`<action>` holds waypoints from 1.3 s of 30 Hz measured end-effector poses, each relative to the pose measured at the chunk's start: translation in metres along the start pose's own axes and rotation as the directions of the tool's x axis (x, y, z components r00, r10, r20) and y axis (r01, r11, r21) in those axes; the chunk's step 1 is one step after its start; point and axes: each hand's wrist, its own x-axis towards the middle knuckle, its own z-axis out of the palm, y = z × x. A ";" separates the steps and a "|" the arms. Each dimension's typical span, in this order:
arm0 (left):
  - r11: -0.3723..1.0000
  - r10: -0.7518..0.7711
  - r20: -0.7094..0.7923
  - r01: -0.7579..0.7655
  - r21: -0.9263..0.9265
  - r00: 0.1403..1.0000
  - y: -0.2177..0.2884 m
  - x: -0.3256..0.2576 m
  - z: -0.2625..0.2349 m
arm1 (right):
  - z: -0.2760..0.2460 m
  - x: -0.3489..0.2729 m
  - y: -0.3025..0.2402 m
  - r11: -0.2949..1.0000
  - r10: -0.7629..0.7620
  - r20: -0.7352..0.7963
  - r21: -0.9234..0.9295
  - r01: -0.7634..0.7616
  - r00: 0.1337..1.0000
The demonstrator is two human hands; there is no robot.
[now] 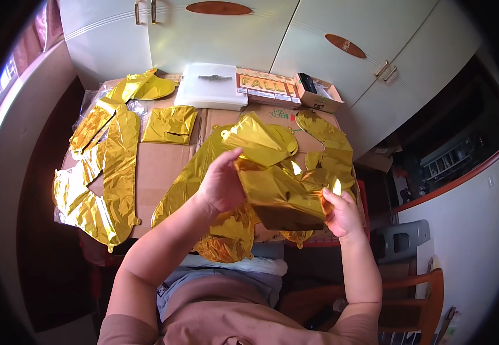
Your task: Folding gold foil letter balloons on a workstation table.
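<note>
A gold foil balloon (281, 195), uninflated and partly folded, is held up in front of me over the cardboard. My left hand (222, 183) grips its left edge, thumb up, with the other fingers partly hidden behind the foil. At the lower right corner my right hand (343, 213) pinches the foil between thumb and fingers. Beneath and around it lie more flat gold foil balloons, one reaching left (183, 175) and one on the right (333, 138). Another gold foil piece (223, 238) hangs over the near edge.
Flat gold balloons (120, 172) spread over the table's left side, near a folded gold foil square (169, 125). Along the back stand a translucent white plastic box (212, 95), a printed carton (267, 86) and a small open box (321, 98). White cabinets (215, 40) rise behind.
</note>
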 end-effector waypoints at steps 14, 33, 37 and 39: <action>0.501 0.462 -0.161 -0.107 0.859 0.872 0.001 0.009 0.015 | 0.075 0.013 -0.067 0.568 -0.662 0.240 -0.457 0.684 0.710; 0.947 0.149 0.190 -0.196 0.256 0.970 0.043 -0.037 0.025 | 0.151 -0.005 -0.060 0.919 -0.039 0.908 -0.132 0.372 0.418; 0.987 0.133 0.262 -0.153 0.056 0.956 0.047 -0.038 -0.001 | 0.129 -0.001 -0.047 0.972 0.035 0.889 -0.136 0.192 0.457; 0.987 0.152 0.188 -0.160 0.026 0.970 0.045 -0.039 -0.001 | 0.125 -0.003 -0.042 0.938 -0.015 0.821 -0.187 0.293 0.571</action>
